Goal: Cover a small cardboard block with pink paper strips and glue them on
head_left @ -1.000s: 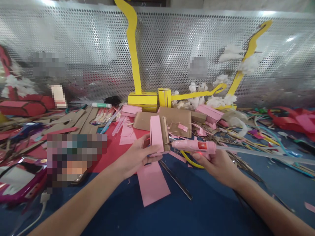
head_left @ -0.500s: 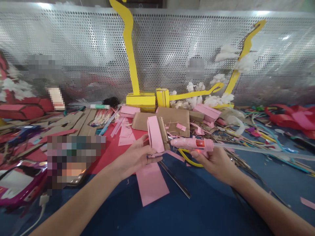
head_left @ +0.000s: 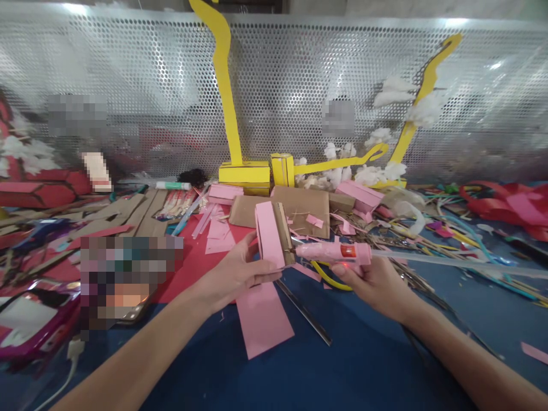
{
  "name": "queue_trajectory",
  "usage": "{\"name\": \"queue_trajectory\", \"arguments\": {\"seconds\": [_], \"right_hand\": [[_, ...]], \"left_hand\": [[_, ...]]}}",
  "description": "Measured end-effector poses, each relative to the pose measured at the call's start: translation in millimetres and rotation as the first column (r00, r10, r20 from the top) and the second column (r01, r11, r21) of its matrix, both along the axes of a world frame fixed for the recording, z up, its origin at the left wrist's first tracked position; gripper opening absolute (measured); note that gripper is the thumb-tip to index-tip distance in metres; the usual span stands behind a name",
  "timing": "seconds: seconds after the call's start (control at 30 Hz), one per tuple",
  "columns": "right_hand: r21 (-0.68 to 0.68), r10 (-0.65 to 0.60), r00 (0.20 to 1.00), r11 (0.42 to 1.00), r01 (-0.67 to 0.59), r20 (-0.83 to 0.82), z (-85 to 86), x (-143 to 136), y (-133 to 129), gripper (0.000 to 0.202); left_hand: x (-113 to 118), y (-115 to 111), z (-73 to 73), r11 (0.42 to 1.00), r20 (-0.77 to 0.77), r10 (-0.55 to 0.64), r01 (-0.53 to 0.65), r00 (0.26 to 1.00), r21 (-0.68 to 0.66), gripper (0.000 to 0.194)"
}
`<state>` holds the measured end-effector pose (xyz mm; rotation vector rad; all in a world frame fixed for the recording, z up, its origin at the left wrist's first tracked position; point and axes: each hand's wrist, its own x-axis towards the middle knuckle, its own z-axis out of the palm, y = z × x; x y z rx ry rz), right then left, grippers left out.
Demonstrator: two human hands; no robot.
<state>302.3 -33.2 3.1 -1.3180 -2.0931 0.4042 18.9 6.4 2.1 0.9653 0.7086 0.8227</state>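
Observation:
My left hand (head_left: 237, 271) is closed around a small cardboard box (head_left: 269, 234) partly covered in pink paper. Bare brown cardboard shows on the box's right side. In my right hand (head_left: 377, 285) is a pink hot glue gun (head_left: 334, 252), a long clear glue stick (head_left: 440, 260) running out of its back. Its nozzle points left and meets or nearly meets the box's lower right edge. Below the box, a pink paper sheet (head_left: 265, 322) lies on the blue table, beside a dark metallic strip (head_left: 306, 314). Yellow loops (head_left: 329, 277), perhaps scissor handles, lie behind the glue gun.
Yellow paper shapes on box bases (head_left: 244, 172) stand along the perforated metal screen (head_left: 291, 74). Cardboard strips (head_left: 145, 211) and red paper (head_left: 184, 274) lie left. Sticks, scraps and tubing (head_left: 462, 228) cover the right. A purple case (head_left: 38, 325) and white cable (head_left: 72, 365) are near left.
The glue gun's nozzle has shifted slightly left and down along the box's cardboard edge. My left hand and the box have barely moved.

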Motion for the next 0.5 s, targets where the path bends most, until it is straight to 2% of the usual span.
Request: {"name": "queue_trajectory", "arguments": {"seconds": [0.17, 0.37, 0.5], "right_hand": [[-0.005, 0.031, 0.999, 1.000, -0.030, 0.034, -0.5, 4.7, -1.4, 0.042], [0.006, 0.040, 0.998, 0.999, -0.040, 0.045, -0.8, 3.6, -2.5, 0.036], [0.058, -0.010, 0.999, 0.998, 0.008, 0.037, -0.6, 2.6, -2.0, 0.035]], "left_hand": [[1.3, 2.3, 0.9, 0.997, -0.030, 0.073, -0.071, 0.997, 0.041, 0.072], [0.9, 3.0, -1.5, 0.985, -0.023, 0.096, -0.092, 0.995, 0.143, 0.070], [-0.3, 3.6, -1.7, 0.979, -0.066, 0.091, -0.077, 0.994, 0.190, 0.068]]}}
